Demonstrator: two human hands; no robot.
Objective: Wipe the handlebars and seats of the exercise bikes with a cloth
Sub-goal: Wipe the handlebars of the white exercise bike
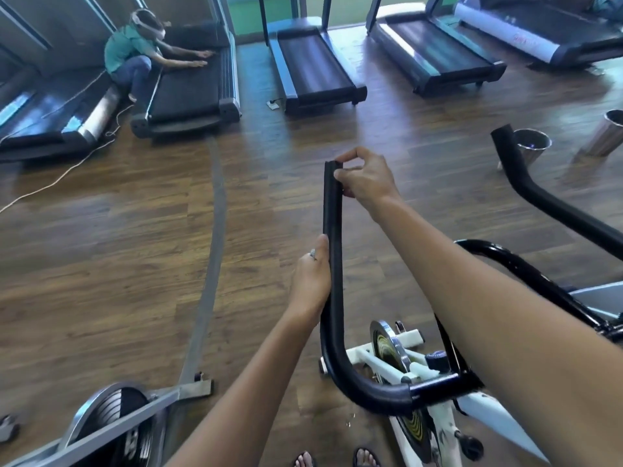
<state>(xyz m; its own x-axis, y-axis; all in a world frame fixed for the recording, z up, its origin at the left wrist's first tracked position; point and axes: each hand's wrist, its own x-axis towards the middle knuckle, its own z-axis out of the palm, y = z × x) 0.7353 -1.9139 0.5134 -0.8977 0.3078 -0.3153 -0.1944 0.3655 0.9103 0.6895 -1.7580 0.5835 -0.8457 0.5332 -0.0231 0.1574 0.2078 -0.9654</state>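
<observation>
Pinches the top end of the black handlebar with the right hand; grips its upright shaft lower down with the left hand, hands apart along the same bar. Stands at a white exercise bike on a wooden floor; faces a row of treadmills, with a person crouched at one and metal bins at right.

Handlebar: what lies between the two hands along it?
Head view: only a bare stretch of the black handlebar runs between the left hand, holding it lower down, and the right hand, pinching its tip.
</observation>
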